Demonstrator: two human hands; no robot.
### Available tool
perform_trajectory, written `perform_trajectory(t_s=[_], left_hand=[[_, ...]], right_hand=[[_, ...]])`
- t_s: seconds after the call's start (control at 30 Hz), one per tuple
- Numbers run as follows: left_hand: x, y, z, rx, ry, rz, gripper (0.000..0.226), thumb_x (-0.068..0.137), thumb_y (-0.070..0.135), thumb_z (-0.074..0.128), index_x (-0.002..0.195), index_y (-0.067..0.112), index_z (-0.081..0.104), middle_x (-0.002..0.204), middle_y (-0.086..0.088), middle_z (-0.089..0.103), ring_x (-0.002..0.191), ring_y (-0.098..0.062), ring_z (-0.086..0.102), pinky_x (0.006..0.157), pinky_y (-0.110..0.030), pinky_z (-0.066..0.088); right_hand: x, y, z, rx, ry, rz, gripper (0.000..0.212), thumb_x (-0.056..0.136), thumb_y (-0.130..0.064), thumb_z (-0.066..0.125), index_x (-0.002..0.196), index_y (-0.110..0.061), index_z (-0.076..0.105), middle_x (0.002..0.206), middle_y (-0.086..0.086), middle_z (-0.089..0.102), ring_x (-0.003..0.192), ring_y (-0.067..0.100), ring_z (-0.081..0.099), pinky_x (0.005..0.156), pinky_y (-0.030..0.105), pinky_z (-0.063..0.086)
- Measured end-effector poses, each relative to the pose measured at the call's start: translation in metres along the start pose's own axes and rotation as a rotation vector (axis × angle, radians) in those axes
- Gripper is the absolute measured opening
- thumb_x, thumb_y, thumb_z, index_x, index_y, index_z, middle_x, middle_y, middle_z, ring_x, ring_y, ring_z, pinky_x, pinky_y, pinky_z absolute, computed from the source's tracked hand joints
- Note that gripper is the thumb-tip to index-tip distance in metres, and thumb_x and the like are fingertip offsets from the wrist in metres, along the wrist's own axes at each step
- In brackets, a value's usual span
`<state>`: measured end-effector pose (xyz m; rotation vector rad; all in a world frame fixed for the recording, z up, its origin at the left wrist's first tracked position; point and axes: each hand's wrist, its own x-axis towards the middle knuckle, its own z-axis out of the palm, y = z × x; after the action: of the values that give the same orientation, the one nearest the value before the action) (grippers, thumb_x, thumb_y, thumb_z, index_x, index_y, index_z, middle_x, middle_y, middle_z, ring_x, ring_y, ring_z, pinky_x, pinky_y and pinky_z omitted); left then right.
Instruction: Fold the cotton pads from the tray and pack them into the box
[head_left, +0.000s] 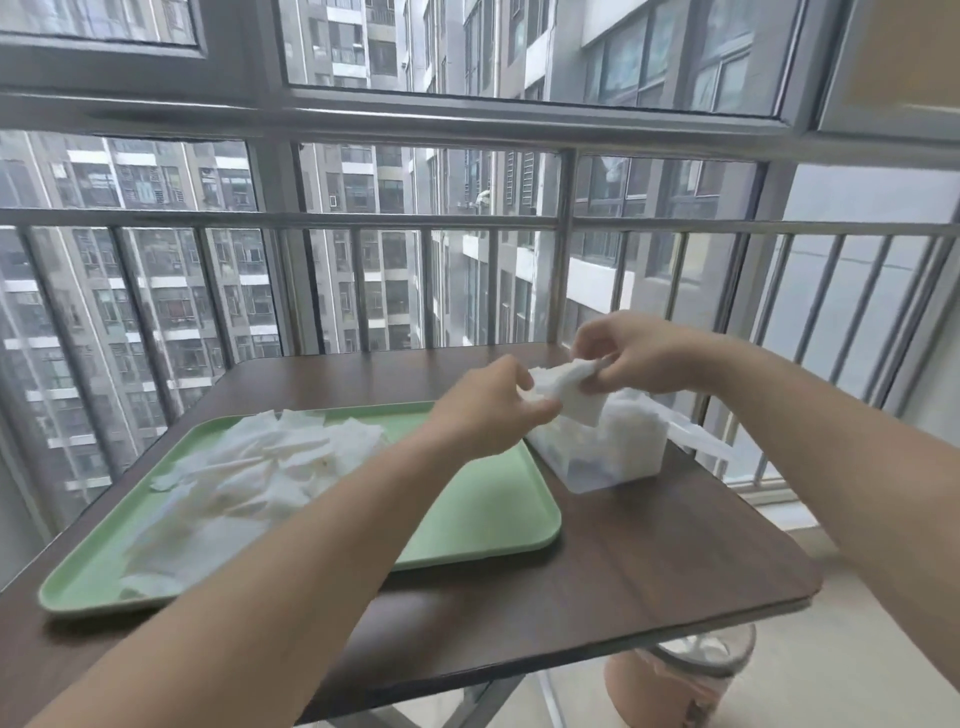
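Note:
A white cotton pad (569, 388) hangs in the air just above the clear plastic box (610, 460), partly folded. My left hand (488, 410) pinches its left end and my right hand (631, 356) pinches its right end. The box stands on the table right of the tray and holds several white pads; its clear lid hangs open on the far right side. A green tray (493, 512) lies at the left with a loose heap of unfolded cotton pads (260, 467) on its left half.
The dark wooden table (649, 561) stands against a metal balcony railing (363, 223) with windows behind. A pink bin with a clear liner (685, 675) sits on the floor under the table's right corner. My forearms cross the tray's near edge.

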<state>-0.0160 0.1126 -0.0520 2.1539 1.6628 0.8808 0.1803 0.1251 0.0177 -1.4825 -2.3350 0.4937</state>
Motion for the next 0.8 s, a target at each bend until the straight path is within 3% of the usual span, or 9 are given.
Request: perform_trajectory(t_s=[0.17,0.27,0.37,0.57,0.7,0.8], left_hand=[[0.006,0.001,0.022,-0.142,-0.048,-0.062,0.048,0.077,0.046,0.075,0.116,0.027,0.054,0.099,0.002,0.065,0.083,-0.011,0.062,0.07,-0.031,0.05],[0.005,0.0,0.026,-0.182,-0.038,-0.058,0.042,0.08,0.042,0.074,0.114,0.027,0.057,0.092,0.004,0.066,0.075,-0.009,0.062,0.065,-0.028,0.049],[0.003,-0.003,0.03,-0.199,-0.025,-0.053,0.038,0.081,0.042,0.072,0.114,0.028,0.059,0.088,0.007,0.066,0.074,-0.009,0.062,0.071,-0.031,0.052],[0.002,-0.008,0.034,-0.219,-0.029,-0.065,0.043,0.08,0.053,0.069,0.115,0.031,0.057,0.089,0.009,0.066,0.077,-0.007,0.062,0.07,-0.03,0.049],[0.001,-0.007,0.034,-0.177,-0.016,-0.045,0.046,0.083,0.056,0.067,0.119,0.029,0.058,0.092,0.01,0.068,0.082,-0.008,0.063,0.077,-0.032,0.052],[0.001,-0.005,0.033,-0.146,-0.015,-0.041,0.046,0.084,0.054,0.066,0.121,0.027,0.058,0.097,0.007,0.069,0.086,-0.011,0.063,0.083,-0.035,0.054]], right_hand=[[0.004,0.015,0.01,-0.001,-0.044,-0.008,0.023,0.087,-0.007,0.074,0.108,-0.01,0.064,0.11,0.005,0.071,0.101,0.022,0.066,0.078,0.024,0.052],[0.009,0.021,0.012,-0.027,-0.07,-0.005,0.022,0.088,-0.007,0.073,0.107,-0.011,0.064,0.109,0.004,0.071,0.101,0.024,0.065,0.08,0.028,0.053],[0.015,0.019,0.012,-0.171,-0.122,-0.016,0.019,0.085,-0.008,0.075,0.094,-0.021,0.066,0.102,-0.003,0.07,0.1,0.021,0.065,0.081,0.031,0.052],[0.022,0.003,0.017,-0.298,-0.231,-0.019,0.023,0.08,-0.011,0.079,0.085,-0.03,0.068,0.094,-0.01,0.071,0.089,0.013,0.066,0.068,0.022,0.046],[0.025,0.003,0.029,-0.353,-0.096,-0.054,0.023,0.077,-0.018,0.08,0.079,-0.036,0.066,0.087,-0.013,0.066,0.084,0.01,0.063,0.068,0.026,0.047],[0.023,0.004,0.033,-0.413,-0.047,-0.053,0.022,0.075,-0.021,0.083,0.079,-0.036,0.067,0.076,-0.014,0.058,0.072,0.008,0.057,0.058,0.025,0.039]])
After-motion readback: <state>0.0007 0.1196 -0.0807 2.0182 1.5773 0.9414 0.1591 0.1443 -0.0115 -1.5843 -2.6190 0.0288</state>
